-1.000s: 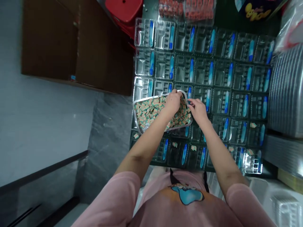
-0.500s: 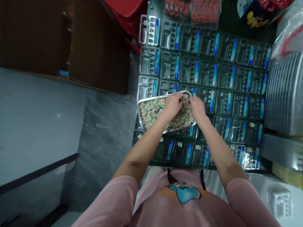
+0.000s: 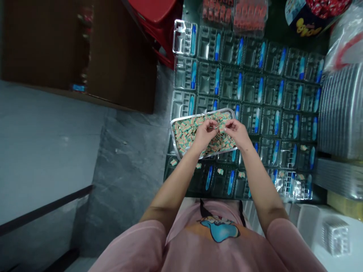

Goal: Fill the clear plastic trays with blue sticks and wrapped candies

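Observation:
A metal-rimmed tray (image 3: 173, 141) lies slightly tilted across the blister packs, full of small peach-and-green striped pieces (image 3: 184, 134). Over its right half my left hand (image 3: 204, 135) is closed in a pinch, with a striped piece at the fingertips. My right hand (image 3: 238, 133) pinches a striped piece too, just beside the left fingertips. Clear plastic blister packs (image 3: 208, 77) stand in rows, each with a blue pen-like item (image 3: 217, 81) in its right slot. Along the nearest row, several packs also hold one striped piece (image 3: 220, 171).
Clear boxes of red items (image 3: 249, 17) and a tub of red-wrapped things (image 3: 309, 19) stand at the far edge. Stacked plastic trays (image 3: 340, 113) rise on the right. A red stool (image 3: 153, 11) and a brown cardboard box (image 3: 121, 64) are on the left.
My hands have drawn back from the tray's far right corner toward its middle, and their fingertips have come up to view above the pieces. The camera view has shifted slightly.

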Demonstrator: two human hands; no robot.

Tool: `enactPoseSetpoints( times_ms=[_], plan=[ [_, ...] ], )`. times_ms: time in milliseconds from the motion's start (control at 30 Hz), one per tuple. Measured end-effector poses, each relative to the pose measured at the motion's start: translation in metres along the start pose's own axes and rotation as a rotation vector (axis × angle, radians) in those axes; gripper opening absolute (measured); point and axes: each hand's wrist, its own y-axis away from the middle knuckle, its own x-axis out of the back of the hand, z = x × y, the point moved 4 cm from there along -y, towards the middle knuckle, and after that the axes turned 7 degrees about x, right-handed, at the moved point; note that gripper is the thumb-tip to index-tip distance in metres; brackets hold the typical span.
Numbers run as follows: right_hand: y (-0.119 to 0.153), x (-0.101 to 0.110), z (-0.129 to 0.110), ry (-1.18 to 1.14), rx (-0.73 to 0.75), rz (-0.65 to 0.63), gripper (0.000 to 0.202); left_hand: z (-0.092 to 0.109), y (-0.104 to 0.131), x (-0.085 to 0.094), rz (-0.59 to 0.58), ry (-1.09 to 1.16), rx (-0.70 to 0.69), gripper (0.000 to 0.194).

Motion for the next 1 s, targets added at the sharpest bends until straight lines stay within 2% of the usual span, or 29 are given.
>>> enactPoseSetpoints(
  times_ms=[133, 267, 433, 500, 633, 867, 1000],
  plan=[
    [0.006, -0.011, 0.007, -0.029, -0.064, -0.006, 0.035, 0.003, 0.004, 0.003, -0.019, 0.043, -0.009, 0.022],
    [0.012, -0.013, 0.009, -0.035, -0.067, -0.005, 0.035, 0.001, 0.008, 0.005, -0.028, 0.086, 0.056, 0.024],
    [0.017, -0.008, 0.007, 0.005, -0.04, 0.129, 0.033, -0.003, 0.011, 0.013, 0.107, 0.105, 0.089, 0.018],
    [0.02, -0.009, 0.006, 0.01, -0.043, 0.125, 0.033, -0.003, 0.012, 0.014, 0.138, 0.088, 0.092, 0.017],
    [0.026, -0.018, 0.009, 0.026, -0.072, 0.048, 0.033, -0.004, 0.019, 0.011, 0.098, 0.088, 0.16, 0.018],
    [0.047, -0.029, 0.023, -0.012, -0.095, 0.105, 0.028, -0.011, 0.038, 0.01, -0.019, 0.151, 0.212, 0.031],
    [0.054, -0.02, 0.022, 0.09, -0.088, 0.032, 0.027, -0.018, 0.04, 0.011, -0.016, 0.073, 0.217, 0.032]
  ],
)
